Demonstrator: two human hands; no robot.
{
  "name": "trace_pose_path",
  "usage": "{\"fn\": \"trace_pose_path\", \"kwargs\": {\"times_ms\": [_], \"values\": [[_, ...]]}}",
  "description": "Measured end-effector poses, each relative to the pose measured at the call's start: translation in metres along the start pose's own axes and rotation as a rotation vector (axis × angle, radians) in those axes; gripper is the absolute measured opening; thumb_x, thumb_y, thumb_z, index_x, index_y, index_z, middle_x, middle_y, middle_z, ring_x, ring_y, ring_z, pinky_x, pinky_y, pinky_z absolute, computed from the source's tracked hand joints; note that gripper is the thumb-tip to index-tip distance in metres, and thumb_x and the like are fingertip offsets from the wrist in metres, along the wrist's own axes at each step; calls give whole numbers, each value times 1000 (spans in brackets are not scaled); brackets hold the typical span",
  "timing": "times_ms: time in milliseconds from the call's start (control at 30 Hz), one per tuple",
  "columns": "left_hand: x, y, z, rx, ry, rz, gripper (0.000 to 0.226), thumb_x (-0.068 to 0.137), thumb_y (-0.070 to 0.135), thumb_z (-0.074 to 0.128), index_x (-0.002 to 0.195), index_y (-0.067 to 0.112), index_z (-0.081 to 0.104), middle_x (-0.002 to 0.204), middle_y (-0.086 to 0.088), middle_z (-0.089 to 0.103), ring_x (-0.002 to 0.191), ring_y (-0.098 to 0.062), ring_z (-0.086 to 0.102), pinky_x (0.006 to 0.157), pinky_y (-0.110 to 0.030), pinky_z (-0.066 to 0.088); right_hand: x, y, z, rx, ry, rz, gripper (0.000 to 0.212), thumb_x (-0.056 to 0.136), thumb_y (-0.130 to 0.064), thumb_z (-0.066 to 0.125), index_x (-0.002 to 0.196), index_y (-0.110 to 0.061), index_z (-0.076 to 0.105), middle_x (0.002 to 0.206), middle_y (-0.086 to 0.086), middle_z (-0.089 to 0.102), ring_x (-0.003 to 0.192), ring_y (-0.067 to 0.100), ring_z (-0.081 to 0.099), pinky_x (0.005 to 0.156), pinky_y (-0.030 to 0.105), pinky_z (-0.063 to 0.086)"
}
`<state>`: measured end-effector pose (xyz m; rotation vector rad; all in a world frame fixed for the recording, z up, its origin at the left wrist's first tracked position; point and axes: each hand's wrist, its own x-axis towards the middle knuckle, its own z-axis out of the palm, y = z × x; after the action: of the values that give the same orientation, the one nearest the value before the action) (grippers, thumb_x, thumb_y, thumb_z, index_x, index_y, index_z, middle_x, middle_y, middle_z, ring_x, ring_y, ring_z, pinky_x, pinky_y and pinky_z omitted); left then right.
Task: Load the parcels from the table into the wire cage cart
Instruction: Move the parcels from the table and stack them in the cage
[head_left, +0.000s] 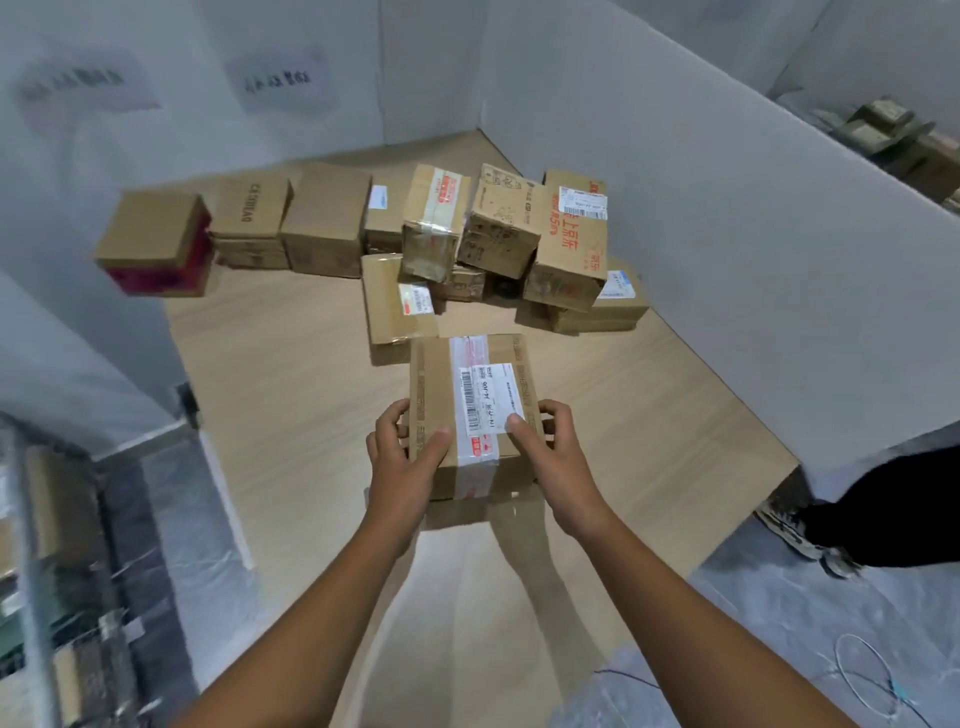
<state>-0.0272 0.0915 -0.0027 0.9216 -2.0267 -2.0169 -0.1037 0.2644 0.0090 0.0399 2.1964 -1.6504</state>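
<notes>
Taped brown parcel (470, 410), white label (488, 397)

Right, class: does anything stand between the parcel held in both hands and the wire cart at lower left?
Nothing visible does. The left hand and right hand grip the parcel over the table; toward the wire cart only table edge and floor show. The white partition ends further back. The cart's opening is blurred.

Brown matt cardboard parcel (434, 379) sealed with glossy clear tape (467, 351) and a white paper label (491, 397), pale smooth wood-grain table top (291, 374), white matt partition panels (727, 249), heaped brown cardboard boxes (322, 218) seen dull and creased
</notes>
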Motion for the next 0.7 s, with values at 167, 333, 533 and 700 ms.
{"fn": "trace_pose_path", "kwargs": {"times_ms": [167,333,533,700], "values": [[-98,-13,-37,-150,62,2,62,94,51,68,140,67,31,139,6,35,128,-7,50,115,-42,43,-82,2,12,-59,-149,-109,72,91,-54,70,154,-48,34,131,-15,42,121,4,51,90,23,49],[-191,-32,-71,-199,152,129,71,86,62,66,142,75,24,151,20,31,137,6,38,113,-31,38,-148,7,27,27,-329,-146,72,80,-53,69,146,-58,40,133,-14,44,128,8,54,105,40,54],[-252,-51,-129,-332,329,151,71,91,54,64,146,67,21,149,21,33,136,2,41,99,-15,43,-178,-6,90,-55,-571,-183,80,72,-72,80,143,-62,43,148,-3,51,130,22,61,107,55,53],[-277,-83,-211,-381,484,164,83,79,69,68,148,70,21,155,13,37,139,-7,46,111,-34,45,-213,-17,184,-114,-708,-227,78,74,-68,80,142,-62,43,151,-1,51,129,25,62,105,55,54]]}}
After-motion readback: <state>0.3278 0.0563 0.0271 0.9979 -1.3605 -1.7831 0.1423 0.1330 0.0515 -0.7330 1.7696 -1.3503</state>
